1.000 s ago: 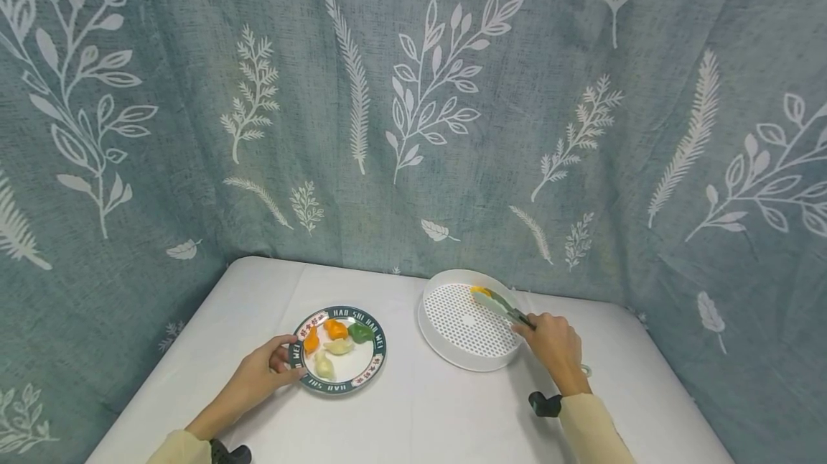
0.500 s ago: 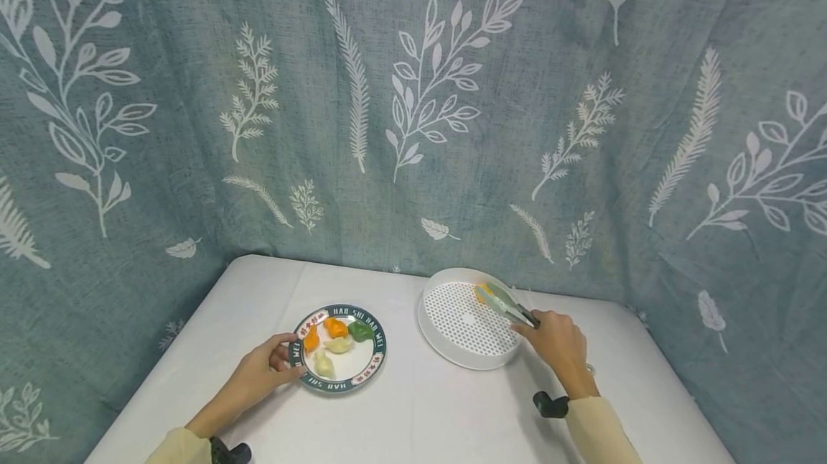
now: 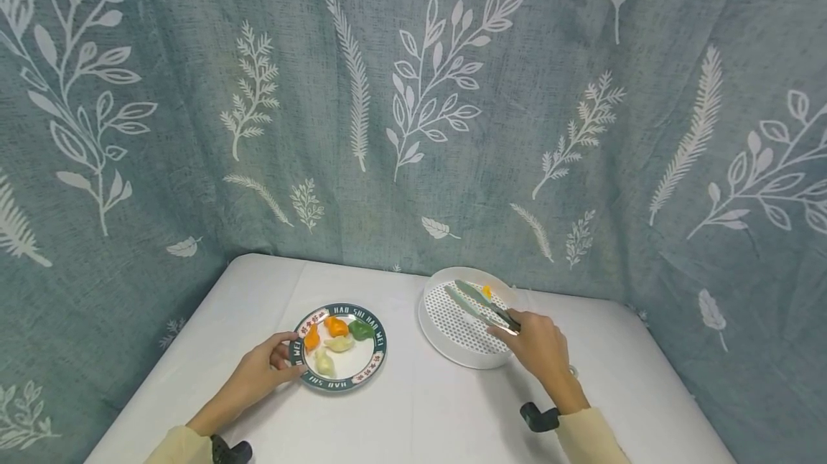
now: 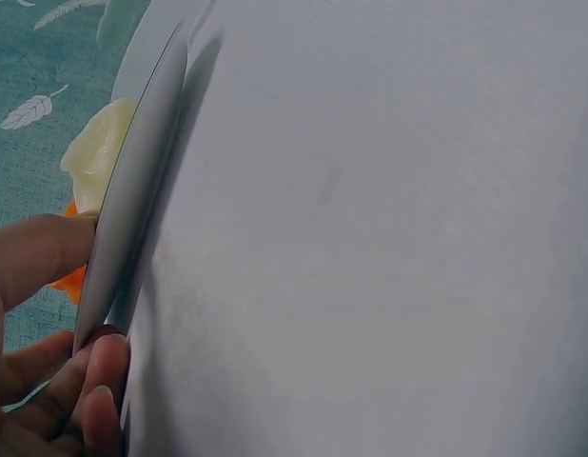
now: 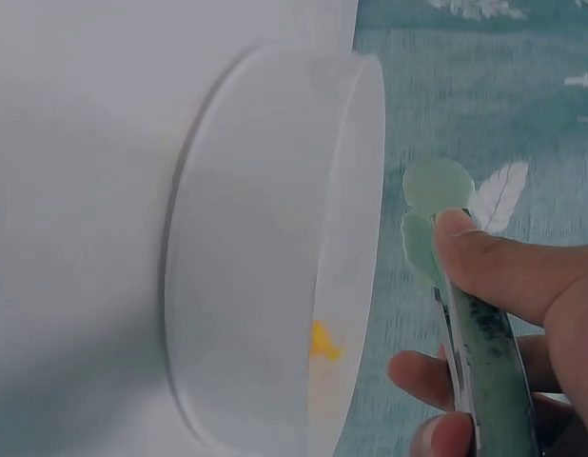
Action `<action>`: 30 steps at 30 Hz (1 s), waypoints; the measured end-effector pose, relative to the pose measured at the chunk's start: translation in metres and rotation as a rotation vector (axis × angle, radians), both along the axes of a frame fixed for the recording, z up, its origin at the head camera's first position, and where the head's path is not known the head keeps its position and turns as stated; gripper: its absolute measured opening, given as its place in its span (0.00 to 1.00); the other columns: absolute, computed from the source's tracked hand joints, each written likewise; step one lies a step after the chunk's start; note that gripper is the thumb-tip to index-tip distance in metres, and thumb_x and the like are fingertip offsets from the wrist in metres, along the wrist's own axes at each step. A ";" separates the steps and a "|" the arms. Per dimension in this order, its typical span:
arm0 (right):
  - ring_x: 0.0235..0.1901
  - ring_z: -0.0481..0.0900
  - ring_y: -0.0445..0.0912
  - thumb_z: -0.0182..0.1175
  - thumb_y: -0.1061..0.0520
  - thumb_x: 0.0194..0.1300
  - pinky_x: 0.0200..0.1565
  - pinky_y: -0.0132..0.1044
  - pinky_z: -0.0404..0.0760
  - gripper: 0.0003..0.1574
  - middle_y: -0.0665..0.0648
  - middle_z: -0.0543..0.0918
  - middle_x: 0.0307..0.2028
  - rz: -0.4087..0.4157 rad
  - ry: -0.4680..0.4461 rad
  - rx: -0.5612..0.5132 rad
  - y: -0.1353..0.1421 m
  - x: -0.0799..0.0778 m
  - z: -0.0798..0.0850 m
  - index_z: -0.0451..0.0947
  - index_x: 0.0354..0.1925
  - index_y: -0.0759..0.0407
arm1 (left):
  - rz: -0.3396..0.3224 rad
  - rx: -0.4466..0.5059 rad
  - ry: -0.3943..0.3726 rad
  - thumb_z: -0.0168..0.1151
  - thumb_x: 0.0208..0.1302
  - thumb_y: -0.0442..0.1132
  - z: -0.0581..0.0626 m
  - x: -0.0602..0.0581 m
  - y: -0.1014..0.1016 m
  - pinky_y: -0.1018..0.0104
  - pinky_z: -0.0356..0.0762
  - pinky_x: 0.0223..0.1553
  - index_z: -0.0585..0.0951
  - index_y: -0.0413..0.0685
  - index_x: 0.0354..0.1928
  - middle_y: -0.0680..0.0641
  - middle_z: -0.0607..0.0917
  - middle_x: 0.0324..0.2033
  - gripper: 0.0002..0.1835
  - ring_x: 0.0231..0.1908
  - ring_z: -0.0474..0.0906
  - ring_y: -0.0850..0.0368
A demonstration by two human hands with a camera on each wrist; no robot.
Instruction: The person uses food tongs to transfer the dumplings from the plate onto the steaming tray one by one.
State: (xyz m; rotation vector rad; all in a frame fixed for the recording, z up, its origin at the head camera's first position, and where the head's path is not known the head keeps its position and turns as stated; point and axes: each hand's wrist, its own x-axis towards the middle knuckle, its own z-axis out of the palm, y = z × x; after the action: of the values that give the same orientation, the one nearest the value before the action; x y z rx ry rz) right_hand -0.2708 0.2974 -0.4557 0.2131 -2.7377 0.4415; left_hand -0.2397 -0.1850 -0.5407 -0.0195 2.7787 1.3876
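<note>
My left hand [image 3: 261,374] pinches the left rim of a round plate [image 3: 375,372] with a dark green patterned border. In the left wrist view the thumb lies on top and fingers reach under the plate [image 4: 132,190]. On it lie an orange dumpling [image 3: 336,327], another orange one, a green dumpling [image 3: 360,331] and two cream dumplings [image 3: 338,345]. My right hand [image 3: 539,349] holds pale green tongs [image 3: 481,299], their tips parted above a white steamer basket [image 3: 446,353]. Near the basket's back right wall sits a yellow dumpling [image 3: 487,291], apart from the tongs.
A white cloth covers the table [image 3: 413,414], and plate and basket stand side by side on it. A blue-green curtain [image 3: 413,220] with white leaf prints hangs close behind the basket and along both sides.
The tongs were at the yellow dumpling; they have come away from it and shifted left over the basket. The dumpling stays in the basket. The left hand and plate have not moved.
</note>
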 end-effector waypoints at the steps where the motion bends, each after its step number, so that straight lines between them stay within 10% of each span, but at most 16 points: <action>1: 0.34 0.86 0.55 0.75 0.38 0.59 0.27 0.49 0.80 0.36 0.64 0.89 0.43 0.013 0.014 0.004 -0.004 0.001 0.000 0.86 0.53 0.64 | 0.001 -0.001 0.000 0.79 0.55 0.49 0.000 0.000 0.000 0.64 0.72 0.32 0.74 0.43 0.68 0.51 0.81 0.39 0.40 0.35 0.72 0.55; 30: 0.20 0.65 0.36 0.79 0.39 0.51 0.22 0.31 0.66 0.29 0.40 0.76 0.21 0.232 0.018 -0.007 -0.102 0.032 -0.012 0.90 0.45 0.55 | 0.007 -0.001 0.003 0.79 0.55 0.48 0.005 0.003 0.003 0.64 0.71 0.31 0.74 0.43 0.68 0.50 0.81 0.40 0.40 0.34 0.71 0.55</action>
State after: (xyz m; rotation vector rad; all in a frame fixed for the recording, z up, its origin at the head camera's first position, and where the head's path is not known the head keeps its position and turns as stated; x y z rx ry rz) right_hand -0.2386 0.1957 -0.4679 0.5343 -2.7041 0.5072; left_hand -0.2363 -0.1824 -0.5358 -0.0277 2.7843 1.3895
